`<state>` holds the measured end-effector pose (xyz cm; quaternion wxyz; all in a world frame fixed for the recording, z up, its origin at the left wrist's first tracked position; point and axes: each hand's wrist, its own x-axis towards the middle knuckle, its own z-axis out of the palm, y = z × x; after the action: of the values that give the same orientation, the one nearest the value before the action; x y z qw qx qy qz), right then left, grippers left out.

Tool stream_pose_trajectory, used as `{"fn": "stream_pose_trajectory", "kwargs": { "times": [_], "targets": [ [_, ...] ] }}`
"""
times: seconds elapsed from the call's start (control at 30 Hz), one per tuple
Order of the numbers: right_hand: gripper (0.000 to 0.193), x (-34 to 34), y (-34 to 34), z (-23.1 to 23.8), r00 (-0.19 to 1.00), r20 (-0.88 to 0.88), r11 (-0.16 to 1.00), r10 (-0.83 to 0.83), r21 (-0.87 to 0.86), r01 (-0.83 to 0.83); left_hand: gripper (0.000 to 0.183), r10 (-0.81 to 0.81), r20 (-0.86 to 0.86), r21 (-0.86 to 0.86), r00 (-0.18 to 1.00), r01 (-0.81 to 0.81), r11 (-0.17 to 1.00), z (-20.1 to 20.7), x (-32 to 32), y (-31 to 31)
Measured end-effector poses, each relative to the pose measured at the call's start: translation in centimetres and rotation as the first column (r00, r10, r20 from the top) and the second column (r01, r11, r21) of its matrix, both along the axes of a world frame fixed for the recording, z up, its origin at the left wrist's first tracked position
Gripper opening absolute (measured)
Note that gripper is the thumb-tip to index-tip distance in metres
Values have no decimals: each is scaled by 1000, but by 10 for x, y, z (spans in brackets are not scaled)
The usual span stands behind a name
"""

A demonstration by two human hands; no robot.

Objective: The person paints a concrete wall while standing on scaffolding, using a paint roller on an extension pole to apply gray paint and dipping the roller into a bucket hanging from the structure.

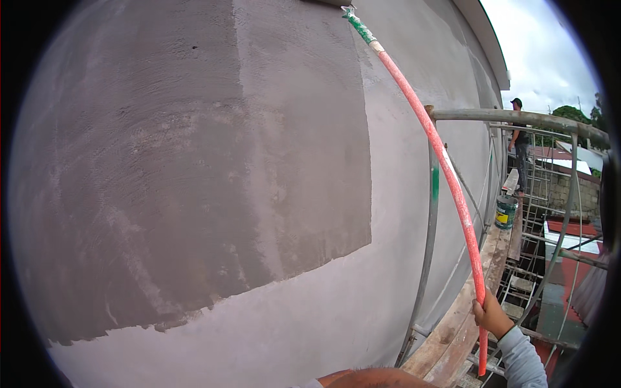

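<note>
At the lower right, my right hand (492, 314) is wrapped round a long red pole (447, 169) near its bottom end. Up the wall the pole slants to the left, and its top section is green and white. That tip meets what looks like a paint roller (331, 2), mostly cut off by the upper edge. Behind lies the wall (310, 310), with a large darker, wet-looking grey area (162, 194) over its paler surface. Bare skin of a forearm (369, 377) shows at the bottom edge; my left hand itself is out of sight.
Wooden planks (453, 336) run along the wall's foot. A metal scaffold frame (524, 117) stands close on the right. Farther along the planks are a dark green paint bucket (506, 211) and another person (520, 149). Low roofs (569, 236) lie below, beyond the scaffold.
</note>
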<state>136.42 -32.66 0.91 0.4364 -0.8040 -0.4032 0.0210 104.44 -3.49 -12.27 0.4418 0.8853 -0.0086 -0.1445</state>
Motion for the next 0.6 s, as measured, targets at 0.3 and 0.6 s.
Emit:
{"fn": "stream_pose_trajectory", "kwargs": {
  "times": [0.3,0.6],
  "targets": [
    [40,43,46,184,984,167,971,64,217,-100,39,56,33,-3,998,-56,998,2,-1,2],
    [39,21,92,359,930,363,974,-58,225,-27,35,96,68,-23,993,-94,995,1,-2,7]
  ]
}}
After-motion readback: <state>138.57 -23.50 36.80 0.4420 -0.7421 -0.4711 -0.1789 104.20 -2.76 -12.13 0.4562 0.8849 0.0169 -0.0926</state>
